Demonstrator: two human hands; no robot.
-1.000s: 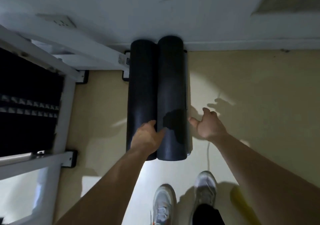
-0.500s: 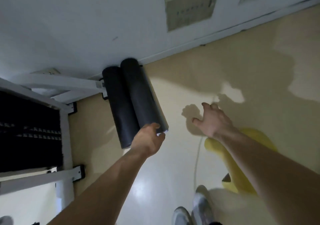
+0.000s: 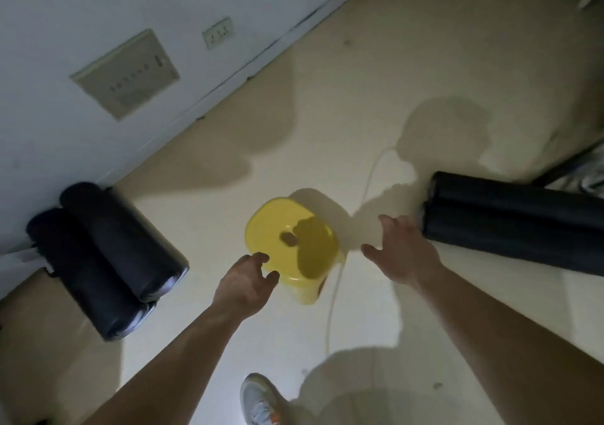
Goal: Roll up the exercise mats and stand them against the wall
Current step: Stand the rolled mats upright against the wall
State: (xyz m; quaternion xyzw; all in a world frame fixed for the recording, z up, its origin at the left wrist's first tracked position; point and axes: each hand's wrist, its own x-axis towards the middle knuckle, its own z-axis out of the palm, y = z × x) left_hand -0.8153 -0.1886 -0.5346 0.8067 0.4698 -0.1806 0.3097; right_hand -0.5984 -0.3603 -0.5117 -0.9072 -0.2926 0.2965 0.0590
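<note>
- Far left: the standing rolls (image 3: 108,261), two dark rolled exercise mats touching side by side. Their far ends meet the foot of the wall (image 3: 49,114) and their near ends face the camera. By the look of it, these two are already put away.
- Left of centre: the left hand (image 3: 243,282), fingers loosely curled and holding nothing. It hovers in line with the near rim of the yellow stool (image 3: 294,241); contact cannot be told.
- Centre: the stool stands on the floor (image 3: 359,98), and a white cable (image 3: 336,281) trails past its right side.
- Right of centre: the right hand (image 3: 400,253), fingers spread and empty, held just beside the near end of the lying rolls (image 3: 510,225). Whether a fingertip touches cannot be told.
- Right: the lying rolls, two more dark rolled mats flat on the floor and pressed together, well apart from the wall. These appear to be the work remaining.
- Handling (a judgement from appearance): such a roll is probably light foam, soft enough to dent under a squeeze. Its matte skin should not slip, but it is likely to spring open if the loose edge is left free.
- Suggested hold: one hand wrapped round the near end over the outer flap, the other under the middle, so the roll lifts level and stays wound.
</note>
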